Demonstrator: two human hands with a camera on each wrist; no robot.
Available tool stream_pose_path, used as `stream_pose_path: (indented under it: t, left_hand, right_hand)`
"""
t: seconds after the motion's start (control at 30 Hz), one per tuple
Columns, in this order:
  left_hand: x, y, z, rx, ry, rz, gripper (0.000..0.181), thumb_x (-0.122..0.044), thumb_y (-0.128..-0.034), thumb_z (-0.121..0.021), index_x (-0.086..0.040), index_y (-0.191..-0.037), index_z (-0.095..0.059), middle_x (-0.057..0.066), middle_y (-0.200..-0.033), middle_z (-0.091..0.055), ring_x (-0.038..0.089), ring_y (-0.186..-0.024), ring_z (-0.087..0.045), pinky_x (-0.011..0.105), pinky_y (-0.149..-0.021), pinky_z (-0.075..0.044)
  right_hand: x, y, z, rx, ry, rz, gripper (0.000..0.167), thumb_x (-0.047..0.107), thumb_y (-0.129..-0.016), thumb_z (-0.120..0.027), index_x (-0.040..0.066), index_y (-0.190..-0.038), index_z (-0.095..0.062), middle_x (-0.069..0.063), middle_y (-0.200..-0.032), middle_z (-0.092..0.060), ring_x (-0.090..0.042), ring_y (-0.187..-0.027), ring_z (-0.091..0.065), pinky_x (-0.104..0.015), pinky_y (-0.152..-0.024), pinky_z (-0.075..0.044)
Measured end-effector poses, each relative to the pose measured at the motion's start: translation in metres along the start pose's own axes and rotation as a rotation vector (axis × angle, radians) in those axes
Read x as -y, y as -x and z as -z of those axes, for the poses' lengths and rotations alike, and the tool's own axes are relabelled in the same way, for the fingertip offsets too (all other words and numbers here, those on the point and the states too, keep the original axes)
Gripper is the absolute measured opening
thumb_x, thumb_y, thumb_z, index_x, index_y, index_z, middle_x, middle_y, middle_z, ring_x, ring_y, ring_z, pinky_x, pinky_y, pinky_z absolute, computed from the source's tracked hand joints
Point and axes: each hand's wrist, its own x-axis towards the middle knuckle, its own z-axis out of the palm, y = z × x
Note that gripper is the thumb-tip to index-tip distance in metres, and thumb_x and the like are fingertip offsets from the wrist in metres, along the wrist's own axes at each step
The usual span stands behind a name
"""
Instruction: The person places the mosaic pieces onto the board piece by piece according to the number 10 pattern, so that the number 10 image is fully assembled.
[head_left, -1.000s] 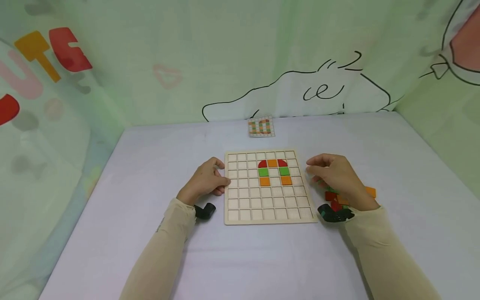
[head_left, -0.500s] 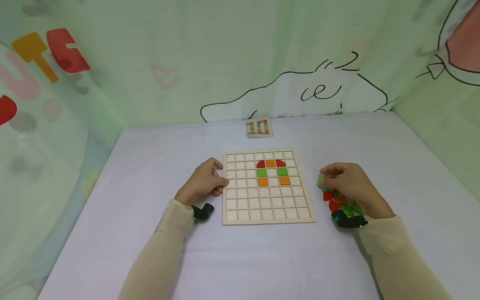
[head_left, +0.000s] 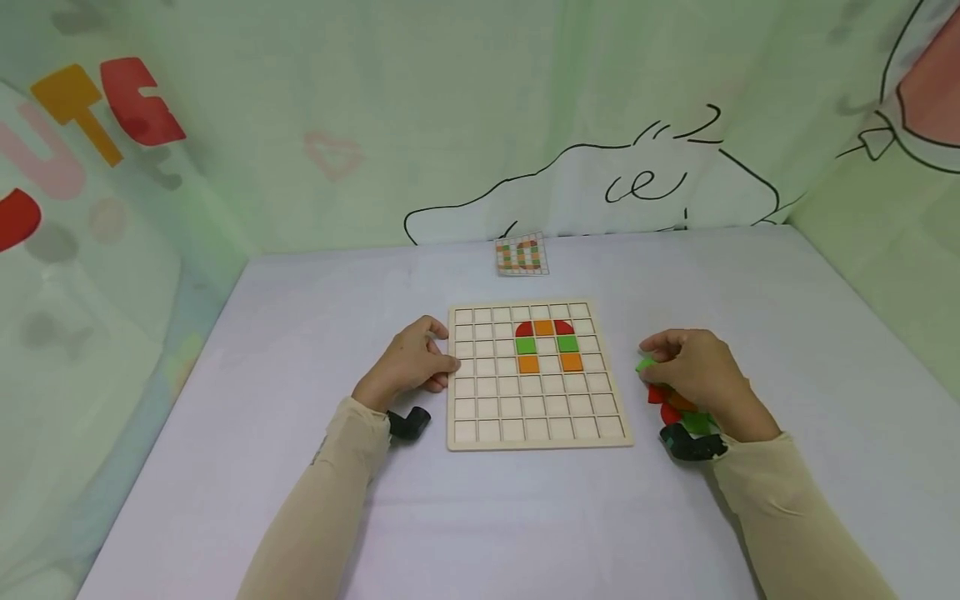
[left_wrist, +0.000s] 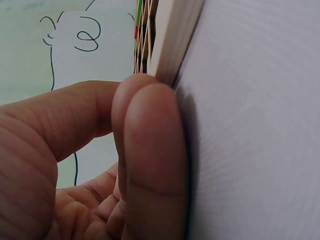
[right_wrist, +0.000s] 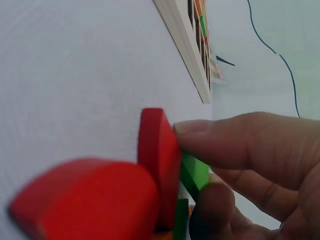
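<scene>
A wooden grid board [head_left: 501, 408] lies mid-table, with two red, three orange and two green pieces set in its upper cells; exact fit cannot be judged. At its left edge the left hand [head_left: 408, 358] grips the rim, thumb on top. In the left wrist view, fingertips [left_wrist: 154, 130] meet the board's side [left_wrist: 172, 45]. Right of the board, the right hand [head_left: 697, 371] pinches a green piece [head_left: 645, 365] at the loose pile. The right wrist view shows that green piece [right_wrist: 196, 170] between thumb and finger, beside red pieces [right_wrist: 100, 200].
Behind the board lies a small pattern card [head_left: 522, 255] near the table's back edge. Loose red, orange and green pieces [head_left: 670, 413] are partly under the right hand and wrist. A printed cloth [head_left: 360, 108] hangs behind the table.
The right hand has moved right, from beside the board to the pile, and now pinches a green piece. The left hand stays at the board's edge.
</scene>
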Motion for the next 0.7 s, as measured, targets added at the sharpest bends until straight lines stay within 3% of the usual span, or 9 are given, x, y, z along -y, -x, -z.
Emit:
stream_pose_path:
  t: [0.33, 0.53, 0.7]
  left_hand:
    - [-0.0014, 0.0014, 0.0007, -0.003, 0.001, -0.004, 0.048, -0.003, -0.0923, -0.077, -0.003, -0.132, -0.049, 0.013, -0.089, -0.06, 0.017, -0.062, -0.067, 0.029, -0.059, -0.063]
    - [-0.0017, 0.0017, 0.0012, -0.007, -0.006, -0.005, 0.048, -0.002, -0.0922, -0.077, -0.003, -0.132, -0.05, 0.013, -0.089, -0.059, 0.016, -0.062, -0.067, 0.029, -0.059, -0.063]
    - [-0.0013, 0.0014, 0.0013, -0.001, 0.004, -0.003, 0.049, -0.002, -0.0921, -0.077, -0.002, -0.132, -0.049, 0.013, -0.089, -0.06, 0.017, -0.062, -0.067, 0.029, -0.059, -0.063]
  right_hand:
    - [0.0016, 0.0022, 0.0013, 0.011, 0.018, 0.004, 0.03, 0.019, -0.09, -0.076, 0.0, -0.113, -0.073, -0.012, -0.102, -0.07, -0.022, -0.083, -0.065, -0.03, -0.067, -0.053]
    - [0.0023, 0.0024, 0.0003, 0.021, -0.017, 0.0, 0.035, 0.017, -0.091, -0.074, -0.002, -0.12, -0.07, -0.013, -0.102, -0.07, -0.018, -0.076, -0.069, -0.03, -0.064, -0.057]
    - [-0.0007, 0.0021, 0.0021, 0.047, -0.108, -0.017, 0.037, 0.016, -0.093, -0.071, -0.002, -0.125, -0.069, -0.011, -0.098, -0.072, -0.018, -0.075, -0.069, -0.029, -0.065, -0.06]
